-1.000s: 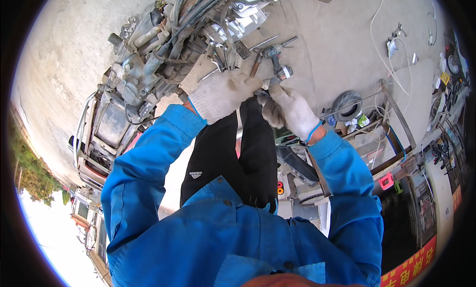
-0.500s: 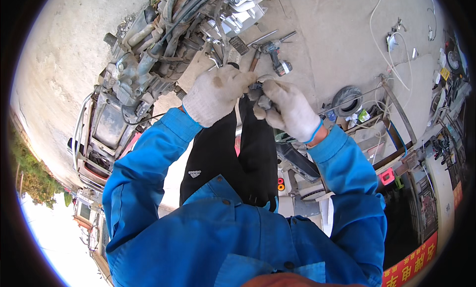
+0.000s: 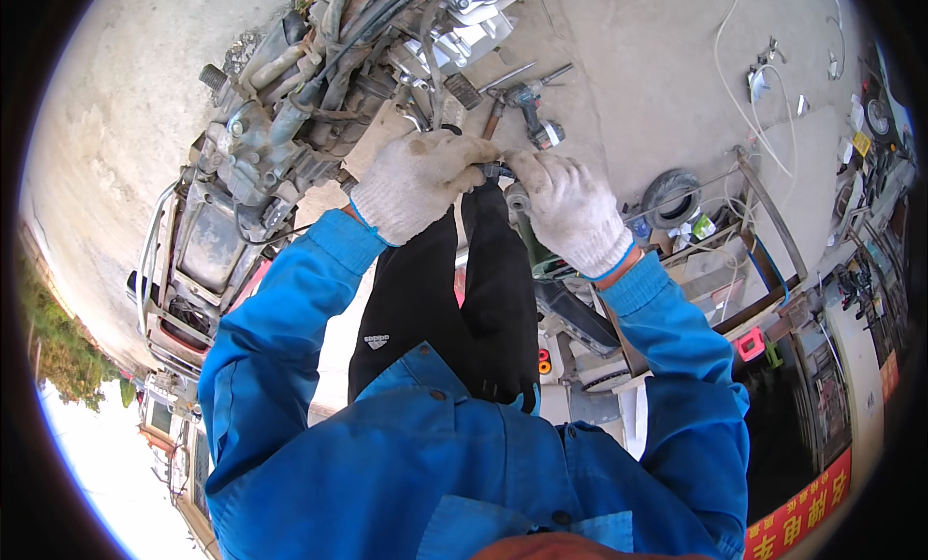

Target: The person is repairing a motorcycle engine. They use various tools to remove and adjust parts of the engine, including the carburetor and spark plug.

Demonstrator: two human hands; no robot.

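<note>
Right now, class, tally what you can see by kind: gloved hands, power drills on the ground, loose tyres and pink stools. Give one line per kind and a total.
Gloved hands: 2, the left hand and the right hand
Drill: 1
Tyre: 1
Pink stool: 1
Total: 5

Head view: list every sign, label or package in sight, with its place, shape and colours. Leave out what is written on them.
Red banner sign: lower right edge, long strip, red with yellow characters.
Small logo patch: on the black trousers, left thigh, white on black.
Pink tag or box: right of the right sleeve, small, square.
Other packages or screens: none that can be told.
</note>
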